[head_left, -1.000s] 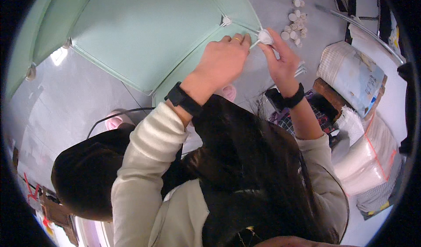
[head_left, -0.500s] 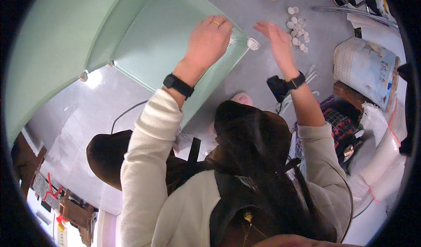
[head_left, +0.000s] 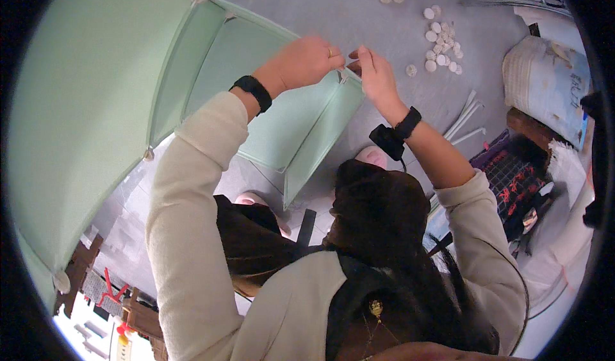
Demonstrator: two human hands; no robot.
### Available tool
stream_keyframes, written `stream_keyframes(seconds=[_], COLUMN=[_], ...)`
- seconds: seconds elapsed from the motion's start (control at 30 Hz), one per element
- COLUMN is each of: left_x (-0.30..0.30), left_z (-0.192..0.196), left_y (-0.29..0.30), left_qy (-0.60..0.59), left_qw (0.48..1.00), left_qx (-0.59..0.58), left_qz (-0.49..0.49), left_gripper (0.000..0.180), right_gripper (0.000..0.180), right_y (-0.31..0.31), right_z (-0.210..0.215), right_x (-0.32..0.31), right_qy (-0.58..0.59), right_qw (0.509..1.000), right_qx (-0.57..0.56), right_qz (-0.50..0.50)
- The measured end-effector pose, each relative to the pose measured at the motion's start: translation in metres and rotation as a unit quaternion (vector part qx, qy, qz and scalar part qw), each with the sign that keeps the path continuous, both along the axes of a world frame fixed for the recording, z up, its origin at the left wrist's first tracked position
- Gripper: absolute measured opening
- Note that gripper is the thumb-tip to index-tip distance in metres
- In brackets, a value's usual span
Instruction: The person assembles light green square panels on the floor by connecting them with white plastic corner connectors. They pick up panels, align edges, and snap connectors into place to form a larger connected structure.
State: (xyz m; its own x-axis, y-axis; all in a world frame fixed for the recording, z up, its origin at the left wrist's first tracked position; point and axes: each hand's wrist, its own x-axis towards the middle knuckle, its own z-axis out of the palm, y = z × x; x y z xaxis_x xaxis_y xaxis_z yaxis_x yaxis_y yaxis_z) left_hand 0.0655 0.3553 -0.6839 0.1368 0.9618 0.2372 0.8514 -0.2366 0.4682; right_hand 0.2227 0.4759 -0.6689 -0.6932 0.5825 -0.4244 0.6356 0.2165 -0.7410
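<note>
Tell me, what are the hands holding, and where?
Both hands, left hand and right hand, pinch the top corner of the green panel, at its small white connector.

We are seeing our left hand (head_left: pixel 307 61) and right hand (head_left: pixel 375 73) meeting at the top corner of the pale green plastic panel (head_left: pixel 301 124) — the small round white connector discs (head_left: pixel 439 44) are lying scattered beyond, to the right.

My left hand (head_left: pixel 306 62) and right hand (head_left: pixel 373 76) meet at the corner of the pale green panels (head_left: pixel 115 105), which wall off the whole left and upper left. Bare grey floor (head_left: pixel 333 8) lies open above my fingers. To the upper right, scattered white discs (head_left: pixel 441 44) and white rods (head_left: pixel 466 114) clutter the way; a white sack (head_left: pixel 544 82) blocks the right edge.
</note>
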Motion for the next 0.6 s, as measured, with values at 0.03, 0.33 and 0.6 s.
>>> stream_keyframes(seconds=[0.03, 0.33, 0.6], left_x=[0.0, 0.0, 0.003], left_z=[-0.002, -0.009, -0.002], left_y=[0.0, 0.001, 0.001], left_qy=[-0.011, -0.053, -0.039], left_qw=[1.0, 0.996, 0.998], left_qx=[0.027, 0.076, 0.036], left_qz=[0.0, 0.0, 0.016], left_gripper=[0.006, 0.01, 0.011], right_gripper=[0.05, 0.048, 0.045], right_y=[-0.002, -0.01, -0.004], right_z=[0.001, 0.012, 0.005], right_x=[-0.001, -0.007, -0.007], right_qy=[-0.005, -0.032, -0.04], right_qw=[1.0, 0.996, 0.989], right_qx=[0.017, 0.081, 0.142], right_qz=[0.002, -0.002, 0.015])
